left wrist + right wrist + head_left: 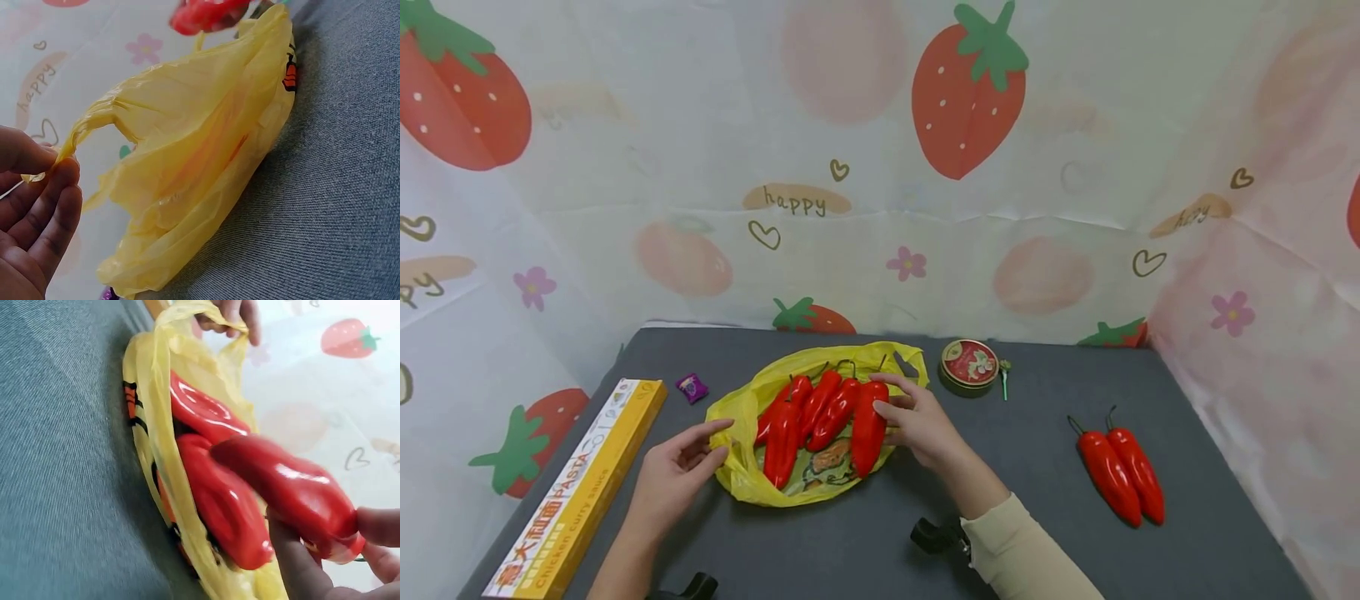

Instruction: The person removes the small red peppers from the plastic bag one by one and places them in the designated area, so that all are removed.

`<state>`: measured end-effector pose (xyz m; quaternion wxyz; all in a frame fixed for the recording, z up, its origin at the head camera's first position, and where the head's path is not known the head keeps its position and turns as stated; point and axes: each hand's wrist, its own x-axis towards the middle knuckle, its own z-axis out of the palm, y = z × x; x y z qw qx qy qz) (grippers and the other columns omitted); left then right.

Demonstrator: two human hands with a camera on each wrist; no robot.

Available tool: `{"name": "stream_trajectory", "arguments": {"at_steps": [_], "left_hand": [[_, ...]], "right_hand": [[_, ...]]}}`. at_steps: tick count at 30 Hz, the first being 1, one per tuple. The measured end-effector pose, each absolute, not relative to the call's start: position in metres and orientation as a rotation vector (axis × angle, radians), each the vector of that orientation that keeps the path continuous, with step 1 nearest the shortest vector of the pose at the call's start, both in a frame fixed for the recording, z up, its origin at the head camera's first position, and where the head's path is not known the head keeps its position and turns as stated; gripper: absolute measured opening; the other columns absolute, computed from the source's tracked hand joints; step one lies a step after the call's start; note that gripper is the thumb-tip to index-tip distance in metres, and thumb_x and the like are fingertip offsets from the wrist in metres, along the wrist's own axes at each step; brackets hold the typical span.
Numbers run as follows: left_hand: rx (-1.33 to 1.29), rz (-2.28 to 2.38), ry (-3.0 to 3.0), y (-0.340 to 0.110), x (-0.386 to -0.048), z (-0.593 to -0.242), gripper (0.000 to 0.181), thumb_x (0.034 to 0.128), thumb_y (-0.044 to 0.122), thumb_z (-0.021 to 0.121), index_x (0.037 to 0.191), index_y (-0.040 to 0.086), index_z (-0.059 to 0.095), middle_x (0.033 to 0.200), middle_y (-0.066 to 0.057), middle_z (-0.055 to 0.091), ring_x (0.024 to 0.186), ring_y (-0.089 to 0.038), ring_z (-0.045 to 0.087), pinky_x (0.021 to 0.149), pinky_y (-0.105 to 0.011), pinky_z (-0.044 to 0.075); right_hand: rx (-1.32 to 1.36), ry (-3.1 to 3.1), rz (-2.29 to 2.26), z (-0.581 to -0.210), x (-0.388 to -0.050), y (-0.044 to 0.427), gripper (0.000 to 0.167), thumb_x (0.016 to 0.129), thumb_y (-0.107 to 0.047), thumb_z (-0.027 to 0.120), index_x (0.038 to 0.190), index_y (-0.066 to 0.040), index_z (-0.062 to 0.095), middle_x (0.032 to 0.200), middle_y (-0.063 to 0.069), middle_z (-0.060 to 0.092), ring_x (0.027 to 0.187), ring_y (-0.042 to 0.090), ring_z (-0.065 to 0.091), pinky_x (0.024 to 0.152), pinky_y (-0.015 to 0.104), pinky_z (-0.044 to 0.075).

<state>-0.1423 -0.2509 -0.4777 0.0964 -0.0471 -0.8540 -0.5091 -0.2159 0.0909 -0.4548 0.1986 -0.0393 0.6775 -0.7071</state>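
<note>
A yellow plastic bag (752,492) lies spread on the dark table with several red chili peppers (784,442) in it. My left hand (673,475) is at the bag's left side; in the left wrist view its thumb and fingers pinch the bag's handle (94,119) and pull it up. With my right hand (925,425) I grip one red chili pepper (294,487) near its stem end, over the bag's right part. Its tip hangs just above the other peppers in the right wrist view.
Two red chili peppers (1123,475) lie at the right. A round red tin (970,364) and a small green-stemmed item (1004,379) stand behind the bag. A yellow pasta box (580,492) lies along the left edge, near a purple wrapped sweet (692,387).
</note>
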Motion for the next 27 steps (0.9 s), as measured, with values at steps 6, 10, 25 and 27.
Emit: {"name": "stream_trajectory", "arguments": {"at_steps": [6,10,25,27], "left_hand": [[-0.140,-1.503,-2.527,-0.251,-0.143,-0.477,0.033,0.0974,0.020,0.069,0.128,0.007,0.068,0.120,-0.015,0.070,0.087,-0.004,0.061,0.077,-0.013,0.055],[-0.129,-1.507,-2.528,-0.252,-0.142,-0.477,0.033,0.0975,0.019,0.068,0.128,0.007,0.068,0.121,-0.014,0.070,0.087,-0.004,0.061,0.078,-0.013,0.055],[-0.113,-1.555,-2.531,-0.251,-0.141,-0.478,0.034,0.0975,0.022,0.069,0.129,0.009,0.068,0.125,-0.014,0.069,0.090,-0.004,0.061,0.079,-0.013,0.055],[-0.108,-1.554,-2.533,-0.251,-0.141,-0.477,0.034,0.0974,0.022,0.069,0.129,0.009,0.068,0.125,-0.014,0.069,0.090,-0.003,0.061,0.079,-0.013,0.054]], "right_hand": [[-0.136,1.939,-1.961,-0.445,-0.207,0.113,0.054,0.097,-0.019,0.068,0.147,-0.022,0.050,0.138,0.017,0.055,0.116,0.029,0.062,0.093,0.048,0.057],[-0.140,2.028,-1.917,-0.440,-0.200,0.128,0.059,0.092,-0.018,0.074,0.147,-0.026,0.051,0.136,0.016,0.055,0.119,0.030,0.059,0.092,0.046,0.058],[-0.166,2.526,-1.612,-0.425,-0.175,0.196,0.058,0.090,-0.027,0.076,0.144,-0.024,0.054,0.133,0.018,0.060,0.115,0.035,0.063,0.083,0.044,0.060],[-0.162,2.592,-1.563,-0.426,-0.173,0.207,0.059,0.090,-0.030,0.077,0.144,-0.025,0.053,0.134,0.018,0.059,0.116,0.037,0.064,0.085,0.045,0.060]]}}
